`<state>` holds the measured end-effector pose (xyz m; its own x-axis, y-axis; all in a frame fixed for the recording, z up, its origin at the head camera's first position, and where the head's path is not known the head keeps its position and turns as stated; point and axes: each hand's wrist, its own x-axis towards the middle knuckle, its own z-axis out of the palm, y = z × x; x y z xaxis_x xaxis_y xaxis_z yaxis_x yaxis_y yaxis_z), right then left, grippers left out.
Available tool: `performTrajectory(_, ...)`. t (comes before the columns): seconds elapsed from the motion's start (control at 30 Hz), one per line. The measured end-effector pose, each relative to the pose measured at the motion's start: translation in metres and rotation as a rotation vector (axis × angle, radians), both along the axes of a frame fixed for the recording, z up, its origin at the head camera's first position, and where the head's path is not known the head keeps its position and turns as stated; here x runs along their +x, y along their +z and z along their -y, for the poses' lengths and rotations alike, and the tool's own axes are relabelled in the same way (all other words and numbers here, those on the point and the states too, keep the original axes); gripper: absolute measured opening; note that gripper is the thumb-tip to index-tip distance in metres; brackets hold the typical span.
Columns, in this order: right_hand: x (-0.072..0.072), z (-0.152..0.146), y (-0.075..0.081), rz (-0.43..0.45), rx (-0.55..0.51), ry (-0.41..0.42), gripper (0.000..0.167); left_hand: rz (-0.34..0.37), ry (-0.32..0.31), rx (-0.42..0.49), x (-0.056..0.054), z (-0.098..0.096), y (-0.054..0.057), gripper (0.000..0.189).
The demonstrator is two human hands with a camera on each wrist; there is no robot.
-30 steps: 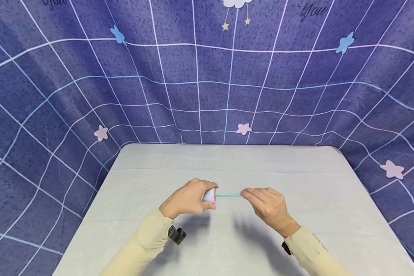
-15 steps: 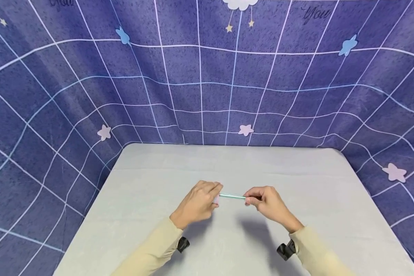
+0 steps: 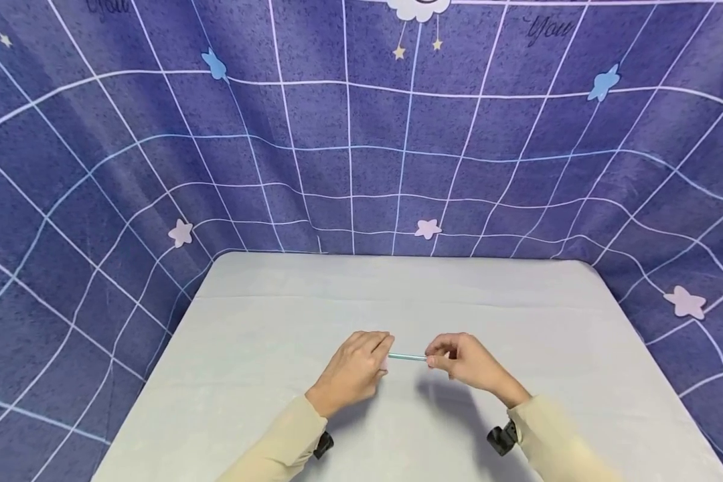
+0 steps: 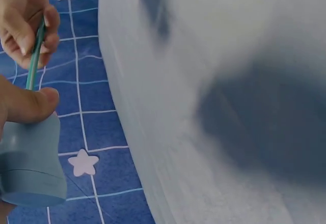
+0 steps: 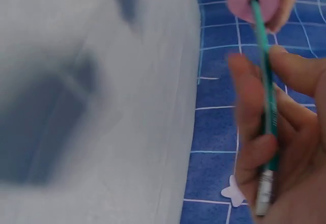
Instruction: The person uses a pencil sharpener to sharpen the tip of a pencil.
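My left hand (image 3: 355, 365) grips a pencil sharpener, mostly covered by the fingers in the head view. Its blue-grey, rounded body (image 4: 33, 158) shows in the left wrist view, and its round pink end (image 5: 242, 2) in the right wrist view. A green pencil (image 5: 261, 28) has its front end in the hole of that pink face, so its point is hidden. My right hand (image 3: 464, 361) pinches the pencil between thumb and fingers, further back along the shaft. The pencil's silver-white rear end lies by the palm. Both hands are held above the table.
The table (image 3: 277, 281) has a pale cloth cover, and shadows of both hands fall on it. A purple-blue curtain (image 3: 373, 167) with grid lines and stars hangs behind and at both sides. A small black camera (image 3: 502, 438) sits under the right wrist.
The left hand has rolled over the sharpener, hiding more of it. My right hand has turned so its thumb now shows on the pencil. Both hands sit slightly nearer my body.
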<state>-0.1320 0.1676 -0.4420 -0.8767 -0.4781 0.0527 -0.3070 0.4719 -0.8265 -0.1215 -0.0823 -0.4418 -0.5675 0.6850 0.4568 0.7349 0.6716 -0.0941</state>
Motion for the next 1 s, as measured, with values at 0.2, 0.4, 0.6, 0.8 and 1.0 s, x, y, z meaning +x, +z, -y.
performTrajectory(0.2, 0.006, 0.007, -0.003, -0.603, 0.093, -0.147, 0.023, 0.134, 0.023, 0.072, -0.008, 0.007, 0.012, 0.055)
performTrajectory(0.4, -0.003, 0.007, -0.005, -1.136, 0.109, -0.204, 0.017, 0.169, 0.015, 0.148, -0.021, 0.009, 0.030, 0.052)
performTrajectory(0.6, -0.010, 0.005, -0.008, -1.354, 0.138, -0.178, 0.031, 0.241, 0.017, 0.134, -0.027, 0.010, 0.042, 0.051)
performTrajectory(0.8, -0.016, 0.005, -0.004, -1.450, 0.131, -0.115, 0.026, 0.519, -0.003, 0.196, -0.028, 0.015, 0.052, 0.048)
performTrajectory(1.0, -0.012, 0.009, 0.007, -1.529, 0.141, -0.060, 0.024, 0.732, -0.069, 0.201, -0.031, 0.020, 0.058, 0.037)
